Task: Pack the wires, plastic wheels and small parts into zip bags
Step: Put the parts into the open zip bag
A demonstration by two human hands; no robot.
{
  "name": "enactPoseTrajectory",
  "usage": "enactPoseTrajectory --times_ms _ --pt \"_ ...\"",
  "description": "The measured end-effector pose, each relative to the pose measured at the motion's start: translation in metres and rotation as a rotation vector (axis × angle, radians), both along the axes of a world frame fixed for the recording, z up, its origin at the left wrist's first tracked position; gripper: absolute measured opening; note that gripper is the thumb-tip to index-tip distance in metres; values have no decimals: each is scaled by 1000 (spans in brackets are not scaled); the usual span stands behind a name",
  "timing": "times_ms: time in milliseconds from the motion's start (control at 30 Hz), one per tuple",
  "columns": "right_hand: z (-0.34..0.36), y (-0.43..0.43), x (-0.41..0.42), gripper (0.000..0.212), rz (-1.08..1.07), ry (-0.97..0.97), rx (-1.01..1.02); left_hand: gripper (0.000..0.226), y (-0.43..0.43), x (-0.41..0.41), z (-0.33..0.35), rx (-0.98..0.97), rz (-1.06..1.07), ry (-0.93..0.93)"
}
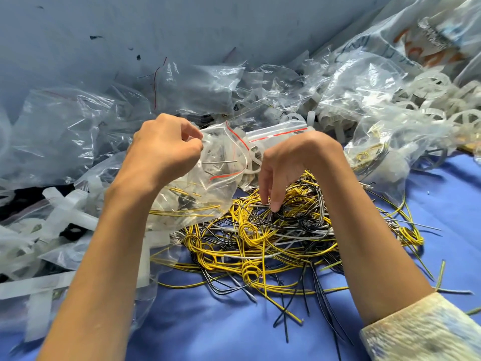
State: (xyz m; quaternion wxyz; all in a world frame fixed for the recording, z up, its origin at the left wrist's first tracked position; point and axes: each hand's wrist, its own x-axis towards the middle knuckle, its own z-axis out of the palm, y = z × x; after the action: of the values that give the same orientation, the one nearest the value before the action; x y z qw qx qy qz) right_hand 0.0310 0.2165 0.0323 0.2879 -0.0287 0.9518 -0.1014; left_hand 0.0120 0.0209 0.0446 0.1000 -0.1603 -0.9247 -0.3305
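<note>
A patterned sleeve (pixel 421 332) sits at the near right over the blue bench (pixel 234 329). In the middle of the bench lies a tangled heap of yellow, black and white wires (pixel 250 238). The right hand (pixel 294 162) hangs over the heap, its fingers curled downward and the tips pinching strands at the top. Just left of it, the left hand (pixel 164 149) pinches the rim of a clear zip bag (pixel 216 183) with a red seal line. The bag holds a few yellow wires. Beyond it, crumpled clear bags (pixel 65 131) pile against the wall, and white plastic wheels (pixel 432 86) lie at the far right.
</note>
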Motion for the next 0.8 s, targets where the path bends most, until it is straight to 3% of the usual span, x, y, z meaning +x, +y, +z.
enactPoseTrajectory --times_ms 333,533,667,800 --pt "0 9 4 28 66 -74 -157 24 0 2 0 -12 -6 -14" --pt "6 13 4 20 36 178 -388 25 0 4 2 -21 -31 -6" --pt "11 24 3 15 -40 454 -443 25 4 6 2 -49 -71 6" --pt "16 25 2 14 -105 629 -680 26 8 7 3 -74 -106 31"
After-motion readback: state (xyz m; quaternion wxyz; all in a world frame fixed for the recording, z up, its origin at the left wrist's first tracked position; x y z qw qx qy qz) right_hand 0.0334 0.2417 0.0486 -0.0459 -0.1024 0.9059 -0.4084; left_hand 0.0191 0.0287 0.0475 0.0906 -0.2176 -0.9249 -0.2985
